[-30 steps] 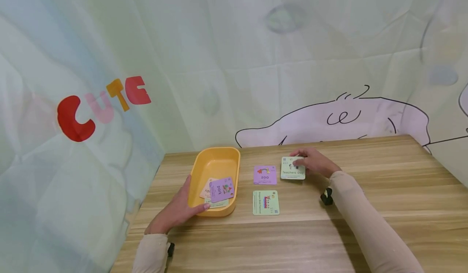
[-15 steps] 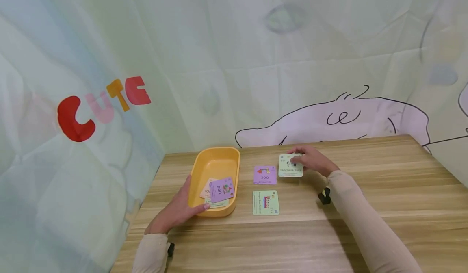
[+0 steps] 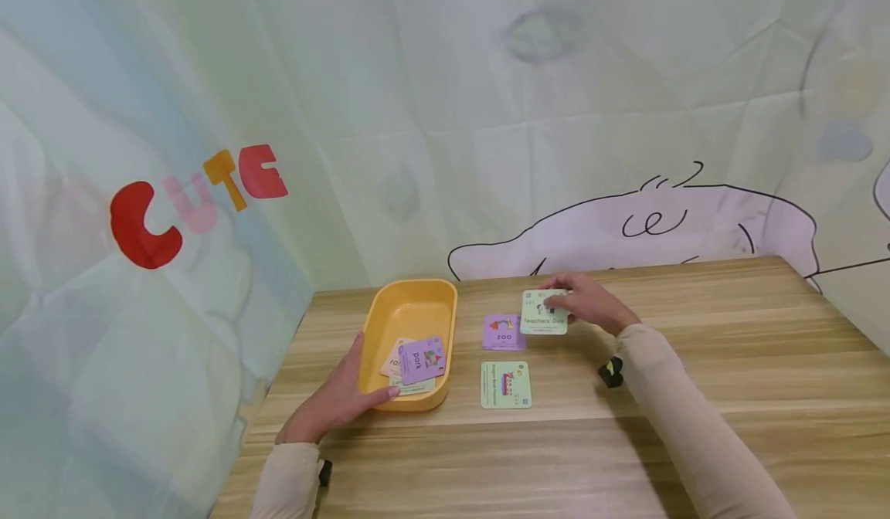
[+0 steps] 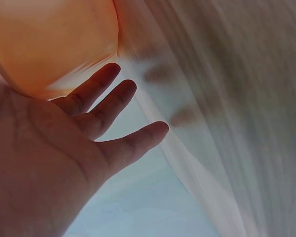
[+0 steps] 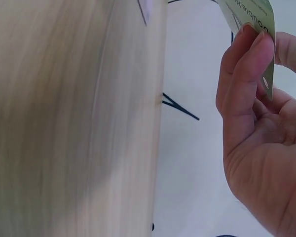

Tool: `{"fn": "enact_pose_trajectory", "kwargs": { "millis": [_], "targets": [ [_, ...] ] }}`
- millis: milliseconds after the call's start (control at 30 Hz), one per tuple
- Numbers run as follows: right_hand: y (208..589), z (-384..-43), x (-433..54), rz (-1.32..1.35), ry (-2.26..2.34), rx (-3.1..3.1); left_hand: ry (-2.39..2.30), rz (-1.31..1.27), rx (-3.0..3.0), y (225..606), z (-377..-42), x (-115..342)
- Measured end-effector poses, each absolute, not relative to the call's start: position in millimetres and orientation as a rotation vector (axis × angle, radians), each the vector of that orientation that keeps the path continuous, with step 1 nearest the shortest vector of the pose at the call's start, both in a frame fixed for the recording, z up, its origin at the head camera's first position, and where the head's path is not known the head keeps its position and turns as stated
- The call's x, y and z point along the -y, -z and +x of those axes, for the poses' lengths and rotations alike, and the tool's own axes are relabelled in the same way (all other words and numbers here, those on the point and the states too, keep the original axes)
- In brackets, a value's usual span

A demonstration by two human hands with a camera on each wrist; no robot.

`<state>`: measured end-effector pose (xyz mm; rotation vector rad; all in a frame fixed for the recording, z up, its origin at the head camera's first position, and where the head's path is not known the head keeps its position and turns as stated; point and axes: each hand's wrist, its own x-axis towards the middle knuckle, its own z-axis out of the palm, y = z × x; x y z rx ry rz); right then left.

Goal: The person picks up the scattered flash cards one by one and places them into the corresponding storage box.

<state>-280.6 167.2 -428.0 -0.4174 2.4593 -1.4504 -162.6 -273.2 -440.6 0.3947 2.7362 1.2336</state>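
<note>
My right hand (image 3: 591,301) pinches a pale green card (image 3: 545,314) reading "Teachers' Day", thumb on its printed face. In the right wrist view, fingertips press the back of this card (image 5: 259,15). It overlaps a corner of the purple "zoo" card (image 3: 501,334) on the table. A green card with a boat picture (image 3: 505,385) lies nearer. At the left, my left hand (image 3: 341,391) grips the corner of a yellow tray (image 3: 448,310), thumb over the front rim. From the left wrist, three fingers reach out straight beneath the tray's outer wall (image 4: 54,44).
Inside the tray lie a purple "park" card (image 3: 422,361), a pinkish card (image 3: 391,358) and a green card (image 3: 417,387), overlapping. A printed curtain (image 3: 417,156) hangs along the back edge and left side of the wooden table (image 3: 528,465).
The right hand has lifted the "Teachers' Day" card slightly and carried it left, toward the "zoo" card. The left hand and the tray have stayed in place.
</note>
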Motion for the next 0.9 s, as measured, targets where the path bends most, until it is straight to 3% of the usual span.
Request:
{"fn": "enact_pose_trajectory", "kwargs": {
  "millis": [900],
  "targets": [
    [415,-274,-117,-0.546,1.442,-2.438,-1.228,0.381,-2.746,440,-161,273]
  ]
}}
